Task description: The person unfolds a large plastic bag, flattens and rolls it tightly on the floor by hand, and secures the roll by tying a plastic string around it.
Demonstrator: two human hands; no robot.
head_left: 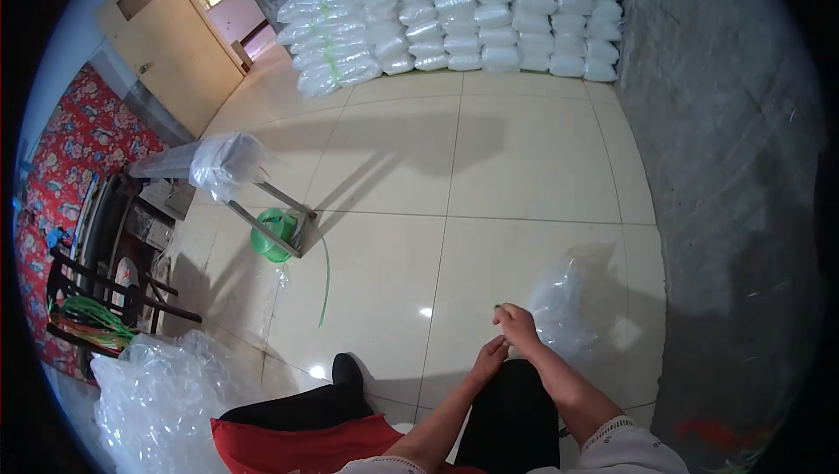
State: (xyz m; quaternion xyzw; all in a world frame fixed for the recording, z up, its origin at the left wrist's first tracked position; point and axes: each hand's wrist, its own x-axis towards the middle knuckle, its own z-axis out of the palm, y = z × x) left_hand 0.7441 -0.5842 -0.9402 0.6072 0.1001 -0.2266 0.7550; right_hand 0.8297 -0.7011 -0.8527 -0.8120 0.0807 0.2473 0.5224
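Clear plastic bag (568, 308): stands on the tiled floor (524, 159) just right of the person's knee, its gathered neck at the right hand.
Right hand (517, 325): fingers closed, pinching the bag's neck, with a small green bit at the fingertips.
Left hand (489, 359): just below the right one, touching it; fingers curled, but whether it grips anything cannot be told.
Green spool (275, 234): well to the left on the floor, under a metal stand (266, 207) draped with plastic film.
Filled white sacks (489, 11): stacked in rows against the far wall.
Loose plastic heap (162, 395): lower left, near the leg.
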